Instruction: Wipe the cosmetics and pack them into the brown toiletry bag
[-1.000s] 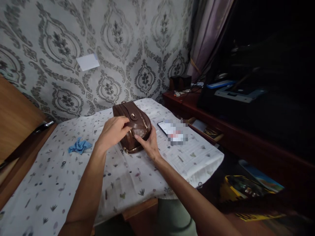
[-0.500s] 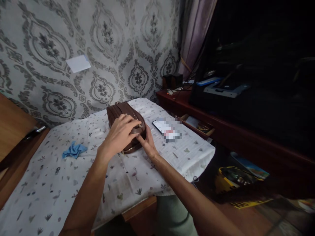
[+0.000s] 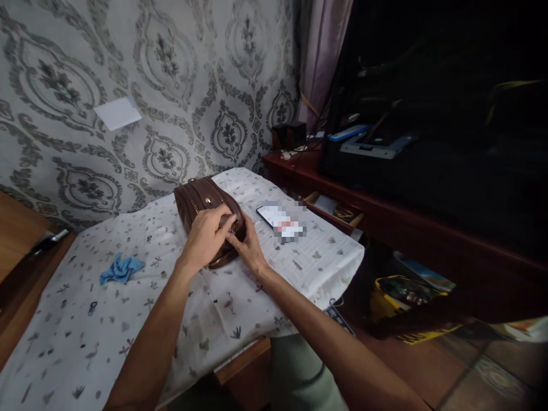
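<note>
A brown bag (image 3: 192, 200) with gold-coloured zips and studs lies on a white patterned cloth (image 3: 299, 279). My left hand (image 3: 208, 235) is over the bag's near part, its fingers bent and pinched at the strap or zip there. At the bag's right side is my right hand (image 3: 249, 246), fingers along the side and thumb on top, close to the left fingertips. What exactly the left fingertips pinch is too small to tell. Just right of the bag lies a phone (image 3: 274, 220) with a lit, partly blurred screen.
A crumpled blue cloth (image 3: 122, 268) lies left of the hands. Behind stands a patterned wall with a white switch plate (image 3: 117, 113). To the right are a dark red desk (image 3: 308, 162), an open drawer (image 3: 334, 210) and a yellow bag (image 3: 383, 302) below.
The view has shifted slightly, so everything sits further left. My left hand's fingers have curled in closer to the thumb, uncovering a gold stud on the bag. My right hand still holds the bag's side.
</note>
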Motion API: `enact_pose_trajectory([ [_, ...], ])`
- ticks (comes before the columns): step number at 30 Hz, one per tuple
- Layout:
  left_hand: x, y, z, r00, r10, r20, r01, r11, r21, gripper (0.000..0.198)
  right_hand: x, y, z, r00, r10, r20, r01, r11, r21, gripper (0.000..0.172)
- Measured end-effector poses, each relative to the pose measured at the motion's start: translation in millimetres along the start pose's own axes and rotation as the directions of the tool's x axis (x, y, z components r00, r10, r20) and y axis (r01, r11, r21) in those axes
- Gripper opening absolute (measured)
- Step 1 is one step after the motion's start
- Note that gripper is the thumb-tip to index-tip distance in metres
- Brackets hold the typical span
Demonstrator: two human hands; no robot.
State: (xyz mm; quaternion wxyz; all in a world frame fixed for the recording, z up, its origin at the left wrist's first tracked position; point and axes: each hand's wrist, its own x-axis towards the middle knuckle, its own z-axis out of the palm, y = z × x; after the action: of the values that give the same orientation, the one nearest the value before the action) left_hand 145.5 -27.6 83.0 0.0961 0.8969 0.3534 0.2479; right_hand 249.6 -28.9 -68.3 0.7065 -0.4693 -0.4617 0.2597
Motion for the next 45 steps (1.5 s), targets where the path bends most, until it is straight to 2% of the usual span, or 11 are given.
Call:
enact_pose_trajectory([
  [5,-0.1,-4.8,3.0,0.995,0.081,0.064,-0.083,0.996,0.035,0.021,0.0,0.2,-0.6,1.000,-0.011,0.001,0.011,1.000,0.000,0.085],
  [11,1.1,-7.3,0.5,0.983,0.118,0.141,-0.123,0.992,0.024,0.020,-0.9,-2.2,-1.1,1.000,-0.004,0.008,0.004,1.000,0.005,0.086],
  [13,1.6,-7.8,0.8,0.990,0.082,0.113,-0.079,0.996,-0.030,0.022,-0.6,-2.6,-1.2,1.000,0.003,0.000,-0.003,1.000,0.003,0.086],
  [18,2.0,-9.2,5.1,0.996,-0.055,-0.064,0.043,0.983,-0.179,0.027,1.8,-4.5,-2.5,1.000,0.019,0.005,-0.019,0.999,0.027,0.088],
  [26,1.7,-5.8,6.3,0.995,-0.058,-0.085,0.043,0.985,-0.168,0.026,2.8,-3.9,-2.6,1.000,0.004,0.014,-0.005,0.996,0.088,0.085],
  [31,1.7,-3.6,3.3,1.000,-0.009,0.014,0.011,0.994,-0.107,0.023,2.6,-4.5,-4.9,0.999,0.016,0.039,-0.018,0.998,0.059,0.089],
  [35,1.1,-6.1,6.7,0.996,0.051,0.076,-0.053,0.998,0.029,0.022,4.0,-2.6,-6.4,0.999,-0.018,0.046,0.017,0.999,0.027,0.089],
  [41,-0.2,-6.8,14.9,0.962,0.150,0.229,-0.190,0.968,0.164,0.019,5.9,3.5,-5.9,0.996,-0.066,0.052,0.065,0.998,0.018,0.088],
  [45,-0.9,-8.1,6.4,0.950,0.176,0.259,-0.211,0.971,0.116,0.018,5.5,2.2,-6.9,0.998,-0.036,0.057,0.036,0.999,0.001,0.093],
])
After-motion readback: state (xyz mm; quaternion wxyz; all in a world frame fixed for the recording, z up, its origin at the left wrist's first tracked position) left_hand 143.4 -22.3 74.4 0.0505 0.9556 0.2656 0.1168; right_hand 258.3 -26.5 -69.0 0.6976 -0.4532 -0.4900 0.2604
